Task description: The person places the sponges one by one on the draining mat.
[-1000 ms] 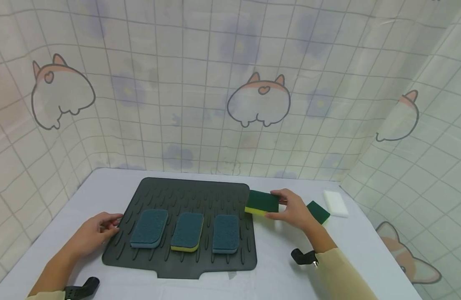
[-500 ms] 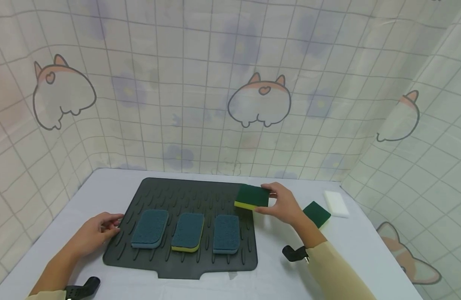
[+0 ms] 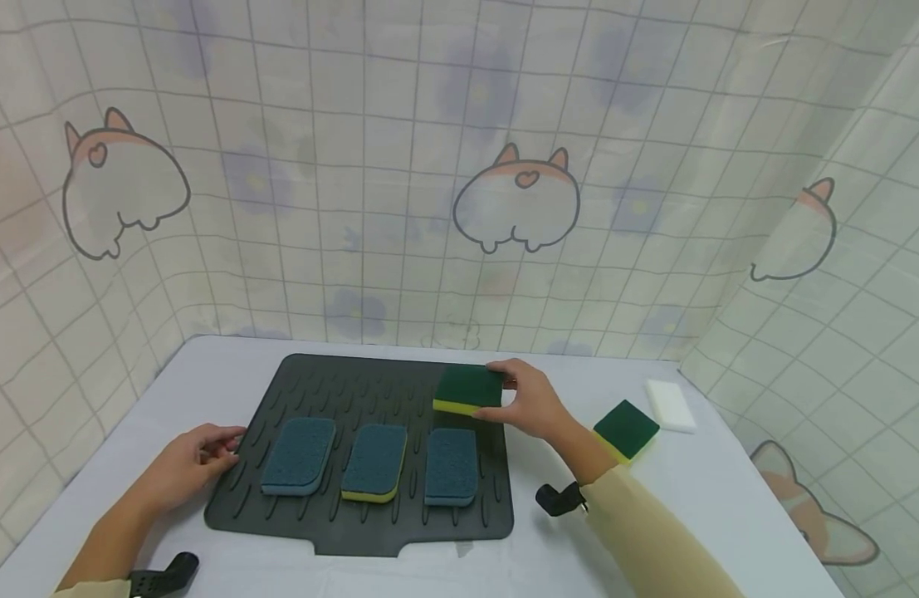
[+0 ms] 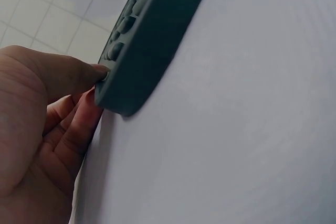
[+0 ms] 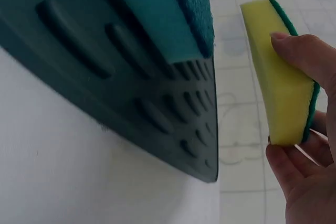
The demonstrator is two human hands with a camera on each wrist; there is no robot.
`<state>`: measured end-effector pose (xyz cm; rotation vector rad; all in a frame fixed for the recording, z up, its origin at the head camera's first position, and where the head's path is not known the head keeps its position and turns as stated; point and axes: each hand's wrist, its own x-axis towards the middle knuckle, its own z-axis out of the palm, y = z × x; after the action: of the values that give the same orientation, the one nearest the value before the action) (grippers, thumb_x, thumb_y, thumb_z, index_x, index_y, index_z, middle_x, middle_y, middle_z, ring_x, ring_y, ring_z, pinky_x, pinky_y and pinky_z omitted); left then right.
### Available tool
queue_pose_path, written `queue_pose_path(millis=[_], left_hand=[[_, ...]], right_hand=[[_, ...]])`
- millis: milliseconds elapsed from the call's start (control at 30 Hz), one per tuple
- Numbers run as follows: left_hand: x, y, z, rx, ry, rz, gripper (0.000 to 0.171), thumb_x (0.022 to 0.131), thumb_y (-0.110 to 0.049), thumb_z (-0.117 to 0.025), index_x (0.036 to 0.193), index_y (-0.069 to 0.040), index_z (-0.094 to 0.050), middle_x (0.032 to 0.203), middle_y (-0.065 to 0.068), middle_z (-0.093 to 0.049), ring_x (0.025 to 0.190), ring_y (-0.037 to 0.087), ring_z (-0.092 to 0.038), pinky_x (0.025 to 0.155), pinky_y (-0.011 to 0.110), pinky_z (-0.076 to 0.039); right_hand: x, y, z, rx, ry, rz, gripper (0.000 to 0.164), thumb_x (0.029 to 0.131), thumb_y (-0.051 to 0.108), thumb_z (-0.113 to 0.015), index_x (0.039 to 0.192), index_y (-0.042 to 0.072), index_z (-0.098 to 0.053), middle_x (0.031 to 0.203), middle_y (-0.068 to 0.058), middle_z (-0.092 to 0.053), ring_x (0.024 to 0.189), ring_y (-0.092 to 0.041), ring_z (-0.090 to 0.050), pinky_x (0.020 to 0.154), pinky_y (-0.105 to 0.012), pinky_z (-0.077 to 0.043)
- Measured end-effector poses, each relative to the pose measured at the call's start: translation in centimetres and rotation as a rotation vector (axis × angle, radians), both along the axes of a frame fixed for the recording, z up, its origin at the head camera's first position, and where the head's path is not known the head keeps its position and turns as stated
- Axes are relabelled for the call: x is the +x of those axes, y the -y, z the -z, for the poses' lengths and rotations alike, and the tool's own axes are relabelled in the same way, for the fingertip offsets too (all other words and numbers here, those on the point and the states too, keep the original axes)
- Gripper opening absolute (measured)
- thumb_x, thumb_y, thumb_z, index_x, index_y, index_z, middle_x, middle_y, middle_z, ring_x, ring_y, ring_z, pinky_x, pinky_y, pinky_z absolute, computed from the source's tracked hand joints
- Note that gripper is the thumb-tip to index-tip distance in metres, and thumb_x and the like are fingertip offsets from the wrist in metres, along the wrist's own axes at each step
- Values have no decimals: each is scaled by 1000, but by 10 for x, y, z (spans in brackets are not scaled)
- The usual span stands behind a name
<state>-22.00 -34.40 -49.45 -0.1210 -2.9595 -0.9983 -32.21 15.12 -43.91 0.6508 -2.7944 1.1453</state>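
Note:
My right hand point(image 3: 532, 405) holds a green-and-yellow scouring sponge point(image 3: 468, 385) by its right end, thumb on one side and fingers on the other. In the right wrist view the sponge point(image 5: 278, 77) is held up off the ribbed mat, yellow side visible. In the head view it overlaps the back right of the dark grey drying mat point(image 3: 354, 384). My left hand point(image 3: 192, 467) is at the mat's left edge; the left wrist view shows the thumb on top of the mat's rim point(image 4: 139, 72) and curled fingers against its side.
Three rounded blue-topped sponges stand in a row on the mat: left point(image 3: 299, 455), middle point(image 3: 374, 462), right point(image 3: 451, 467). To the right on the white table point(image 3: 556, 548) lie another green-and-yellow sponge point(image 3: 628, 429) and a white block point(image 3: 670, 405). Patterned curtains point(image 3: 399, 274) surround the table.
My right hand has carried the sponge leftward, from the mat's right edge to over its back right part. The left hand and the mat have stayed in place.

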Motion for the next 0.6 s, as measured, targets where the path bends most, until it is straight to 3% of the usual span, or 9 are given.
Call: queue_pose_path(millis=[600], left_hand=[[-1,0,1,-1,10,-10,44,86,-11,-64,127,0,-55,96,5,-58,80,9,-51,64,22,-46]], right_hand=[[-8,53,1,2,21,-72,82,66,55,-78,132,15,-51,123,2,-55,102,-14,-60,82,-30,-52]])
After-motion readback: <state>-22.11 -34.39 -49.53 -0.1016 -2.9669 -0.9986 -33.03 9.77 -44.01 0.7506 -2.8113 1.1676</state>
